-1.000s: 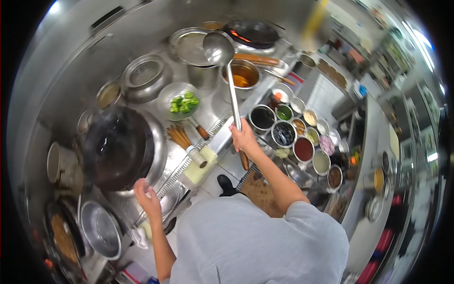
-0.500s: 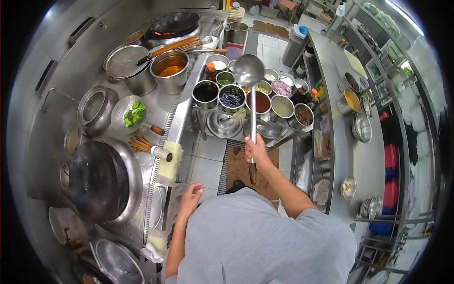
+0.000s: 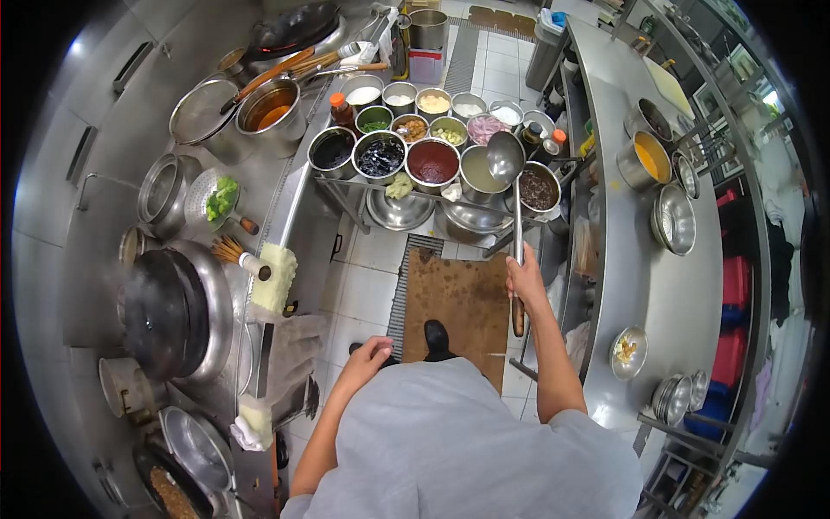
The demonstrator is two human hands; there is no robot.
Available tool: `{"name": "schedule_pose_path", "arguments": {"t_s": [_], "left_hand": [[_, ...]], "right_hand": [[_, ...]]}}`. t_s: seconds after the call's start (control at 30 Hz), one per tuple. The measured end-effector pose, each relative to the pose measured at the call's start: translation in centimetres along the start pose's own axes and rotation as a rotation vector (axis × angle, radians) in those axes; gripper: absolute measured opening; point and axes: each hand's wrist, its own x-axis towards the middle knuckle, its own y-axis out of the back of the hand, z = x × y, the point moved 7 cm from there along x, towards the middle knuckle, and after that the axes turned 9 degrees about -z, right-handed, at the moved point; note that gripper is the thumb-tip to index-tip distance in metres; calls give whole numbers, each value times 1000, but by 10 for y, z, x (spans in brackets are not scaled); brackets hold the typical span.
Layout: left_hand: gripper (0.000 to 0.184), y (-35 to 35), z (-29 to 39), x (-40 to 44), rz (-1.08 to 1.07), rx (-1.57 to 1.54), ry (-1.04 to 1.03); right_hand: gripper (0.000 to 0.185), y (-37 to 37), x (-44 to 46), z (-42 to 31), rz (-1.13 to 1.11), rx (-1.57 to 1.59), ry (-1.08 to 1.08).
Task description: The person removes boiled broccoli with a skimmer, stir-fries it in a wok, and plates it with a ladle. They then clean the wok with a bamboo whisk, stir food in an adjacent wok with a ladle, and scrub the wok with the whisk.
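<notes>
My right hand (image 3: 526, 284) is wrapped round the handle of a steel ladle (image 3: 506, 158) with a wooden grip end. The ladle's bowl is over the right part of the seasoning pots, between a pot of cloudy liquid (image 3: 478, 173) and a pot of dark brown sauce (image 3: 539, 188). I cannot tell whether the bowl touches them. Low beside the stove's front edge hangs my left hand (image 3: 367, 359), empty, its fingers loosely bent and apart. A red sauce pot (image 3: 432, 163) and a sliced pink onion pot (image 3: 487, 129) stand close to the ladle.
On the stove to the left are a black wok (image 3: 160, 316), a perforated strainer with broccoli (image 3: 222, 198), a bamboo brush (image 3: 242, 257) and a pot of orange-brown liquid (image 3: 271, 110). A steel counter (image 3: 618, 285) runs along the right, bearing metal bowls (image 3: 674, 220).
The ladle and my right hand have moved right, the bowl passing from the middle pots to the right ones. The view has shifted, showing more floor and my shoe.
</notes>
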Motion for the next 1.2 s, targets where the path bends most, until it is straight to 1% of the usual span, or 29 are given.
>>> {"name": "schedule_pose_path", "arguments": {"t_s": [0.07,0.1,0.17,0.3,0.37,0.47,0.53,0.57,0.63,0.67,0.73,0.77,0.83,0.87,1.0,1.1,1.17,1.2], "left_hand": [[29,-7,8,4,44,189,-119],[29,-13,13,3,43,191,-112],[28,-23,25,5,55,289,-72],[28,-40,18,8,57,290,-78],[29,-43,10,9,91,243,-117],[29,-49,16,1,103,238,-67],[29,-50,14,-1,115,239,-69],[29,-50,14,-2,121,247,-75],[30,-51,15,-6,125,231,-53],[31,-51,15,-7,125,218,-33],[31,-50,14,-9,135,220,-36],[31,-48,14,-10,140,224,-40],[31,-46,12,-12,144,226,-47],[31,-44,12,-12,146,229,-54],[29,-35,4,-12,129,211,-88],[29,-22,6,-16,145,232,-89],[30,-12,9,-19,131,232,-91],[30,-3,7,-20,169,219,-98]], "right_hand": [[53,10,-3,4,-12,-32,-21],[54,13,-4,5,-29,-61,-26],[56,20,-4,6,-46,-89,-32],[57,25,0,10,-60,-126,-43],[57,29,3,11,-65,-161,-41],[58,30,9,12,-82,-186,-40],[52,26,7,2,-108,-95,-30],[52,25,8,-2,-112,-97,-30],[44,22,10,-4,-154,-32,-93],[44,22,13,-5,-159,-33,-92],[26,21,19,-6,-218,162,-131],[26,22,20,-8,-221,160,-129],[16,18,18,-11,-270,492,-181],[12,18,18,-14,-275,514,-163],[13,13,8,-25,-274,543,-112],[18,-1,-8,-47,-299,456,-68],[29,-23,-25,-65,-358,352,-40],[41,-40,-34,-73,-384,327,-62]]}}
